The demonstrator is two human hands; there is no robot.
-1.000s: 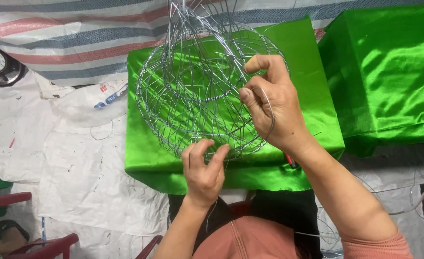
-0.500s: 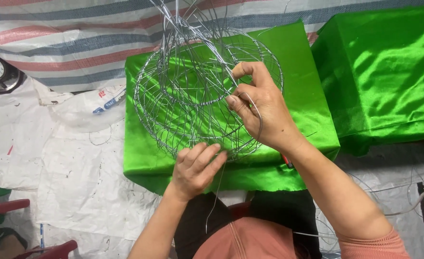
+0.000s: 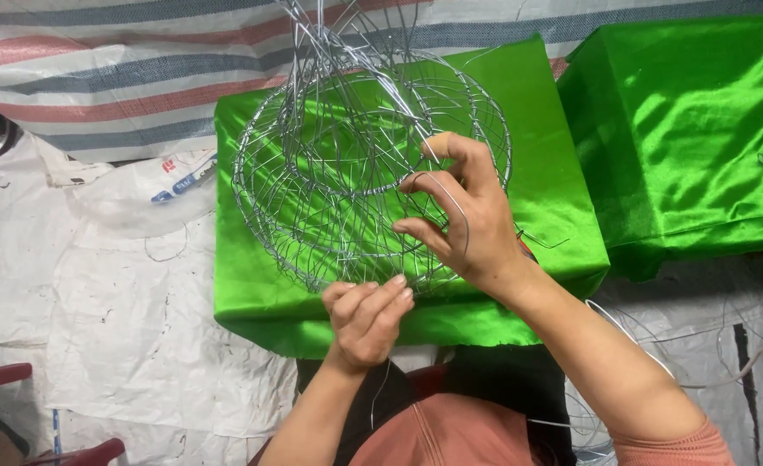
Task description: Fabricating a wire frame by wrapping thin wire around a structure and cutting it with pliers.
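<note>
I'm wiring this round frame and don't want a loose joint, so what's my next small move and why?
Probably draw the thin wire looped over your right hand snug, since it arcs slack while your left hand pinches the wire frame at its near rim.

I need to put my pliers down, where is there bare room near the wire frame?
The second green box, right of the wire frame, has a bare top. The near box is crowded by frame and hands.
</note>
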